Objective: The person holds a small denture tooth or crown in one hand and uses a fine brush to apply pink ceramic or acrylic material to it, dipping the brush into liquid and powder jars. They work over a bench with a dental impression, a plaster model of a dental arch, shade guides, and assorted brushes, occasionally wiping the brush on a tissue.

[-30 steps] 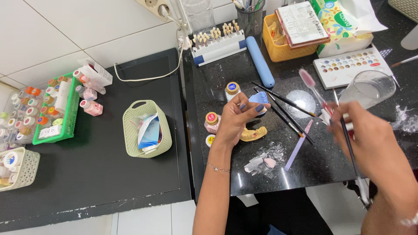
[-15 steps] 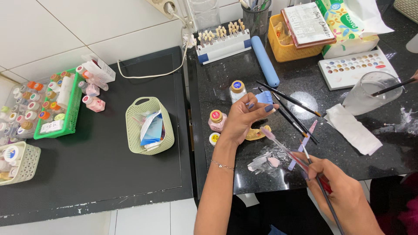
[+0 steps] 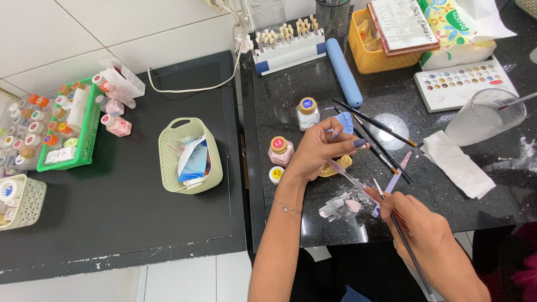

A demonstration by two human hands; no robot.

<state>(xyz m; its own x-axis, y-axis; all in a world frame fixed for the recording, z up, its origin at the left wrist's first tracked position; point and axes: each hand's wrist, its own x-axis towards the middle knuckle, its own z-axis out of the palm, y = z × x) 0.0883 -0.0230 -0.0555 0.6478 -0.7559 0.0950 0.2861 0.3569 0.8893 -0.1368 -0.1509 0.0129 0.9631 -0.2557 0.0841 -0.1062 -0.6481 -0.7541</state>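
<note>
My left hand [image 3: 319, 150] is curled over a small yellowish dental cast [image 3: 339, 166] on the black speckled counter [image 3: 279, 84], with a blue piece [image 3: 345, 122] at its fingertips. My right hand [image 3: 420, 222], below and to the right, grips two thin brushes [image 3: 358, 184]. The clear-handled one points up-left, its tip at the cast. The dark handle of the other trails down past my wrist. Blobs of pink and white paste [image 3: 340, 206] lie on the counter between my two hands.
Three small jars [image 3: 279, 151] stand left of my hand. Loose brushes [image 3: 386, 137], a folded tissue [image 3: 456, 163], a glass of water [image 3: 484, 117] and a white palette [image 3: 467, 84] lie to the right. A pale green basket [image 3: 190, 154] and a green tray of bottles [image 3: 61, 131] sit on the black table.
My right hand has come from beside the glass down and left with the brushes, bringing a brush tip to the cast. My left hand has stayed on the cast.
</note>
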